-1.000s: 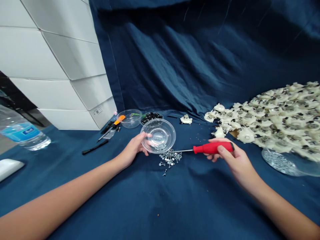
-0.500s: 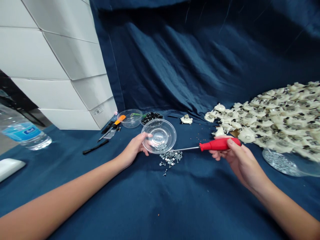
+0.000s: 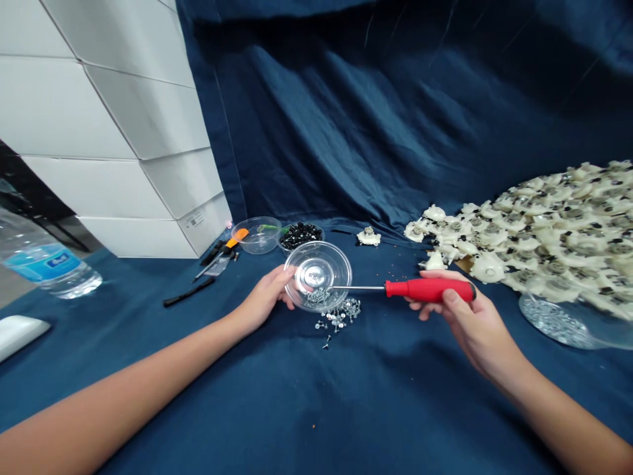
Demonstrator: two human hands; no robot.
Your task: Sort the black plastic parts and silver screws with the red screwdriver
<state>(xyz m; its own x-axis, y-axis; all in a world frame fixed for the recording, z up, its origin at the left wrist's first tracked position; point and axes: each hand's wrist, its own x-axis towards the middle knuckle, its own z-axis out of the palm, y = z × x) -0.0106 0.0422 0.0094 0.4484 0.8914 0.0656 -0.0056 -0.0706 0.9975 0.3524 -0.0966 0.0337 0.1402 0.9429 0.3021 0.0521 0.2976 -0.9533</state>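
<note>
My left hand (image 3: 270,295) grips the left rim of a clear plastic lid (image 3: 336,264), a shallow round dish tilted toward me. Small silver screws (image 3: 316,297) lie in its lower part. My right hand (image 3: 462,310) is closed around the red handle of a screwdriver (image 3: 420,289); its thin shaft points left, with the tip over the lid among the screws. Just below and right of the lid, a loose heap of silver screws (image 3: 341,316) rests on the blue cloth (image 3: 346,409).
Whitish plastic parts (image 3: 568,231) are piled at right, beside a clear container of screws (image 3: 558,321). Behind the lid sit a dish of black pieces (image 3: 301,235) and another clear dish (image 3: 260,236). An orange-handled screwdriver (image 3: 238,237), water bottle (image 3: 49,260) and white boxes (image 3: 168,178) stand left.
The screwdriver has shifted slightly left, its tip passing from the heap to inside the lid. The lid has moved slightly down and right, and more screws show in it.
</note>
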